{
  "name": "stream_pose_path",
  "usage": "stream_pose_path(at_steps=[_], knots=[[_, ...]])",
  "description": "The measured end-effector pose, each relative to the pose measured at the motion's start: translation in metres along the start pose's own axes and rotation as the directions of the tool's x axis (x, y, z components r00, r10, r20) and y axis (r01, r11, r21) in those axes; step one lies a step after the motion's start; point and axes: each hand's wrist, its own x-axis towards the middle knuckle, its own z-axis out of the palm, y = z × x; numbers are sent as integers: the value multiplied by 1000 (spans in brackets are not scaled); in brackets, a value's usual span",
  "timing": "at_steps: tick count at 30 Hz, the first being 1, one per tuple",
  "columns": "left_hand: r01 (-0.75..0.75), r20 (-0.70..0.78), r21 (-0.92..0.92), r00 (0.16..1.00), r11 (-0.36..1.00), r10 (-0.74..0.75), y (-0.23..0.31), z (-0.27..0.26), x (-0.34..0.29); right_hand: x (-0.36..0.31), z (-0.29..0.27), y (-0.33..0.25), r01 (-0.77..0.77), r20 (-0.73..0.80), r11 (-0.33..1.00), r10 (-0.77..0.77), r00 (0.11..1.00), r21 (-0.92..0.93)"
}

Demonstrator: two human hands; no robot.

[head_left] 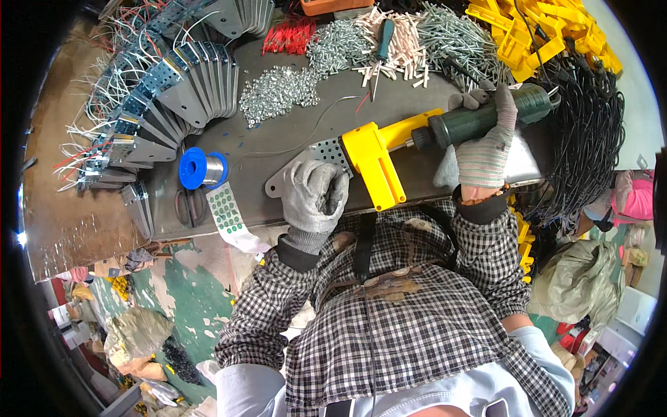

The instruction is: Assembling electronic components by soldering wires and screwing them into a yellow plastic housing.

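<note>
My left hand [314, 196], in a grey glove, is closed on a flat metal bracket [328, 151] with rows of holes and a rounded end. Against the bracket's right end sits a yellow plastic housing [368, 156] with a block-shaped part pointing toward me. My right hand [484, 158], in a striped glove with grey fingertips, grips a dark green electric screwdriver [455, 129] lying almost level. One finger stretches up across the tool's body. The screwdriver's bit [399, 146] points left and reaches the housing's right side; its tip is hidden there.
Finished-looking brackets with wires [201, 83] stand in a row at left. Nuts [278, 94], screws [340, 45] and a hand screwdriver [383, 43] lie at the back. A solder spool [201, 169], scissors [189, 207] and sticker sheet [226, 212] are near left; black cables [580, 153] hang right.
</note>
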Motion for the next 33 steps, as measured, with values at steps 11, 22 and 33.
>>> stream_pose_path(at_steps=[11,22,33], knots=[[-9,16,21,1000,1000,9,3,-1,2,-1,0,4,-3,46,999,1,999,36],[-5,88,34,996,999,2,3,1,-1,2,-4,5,0,64,999,-3,998,50],[-61,90,41,994,997,57,9,10,0,2,-13,5,89,11,996,-89,996,-19]])
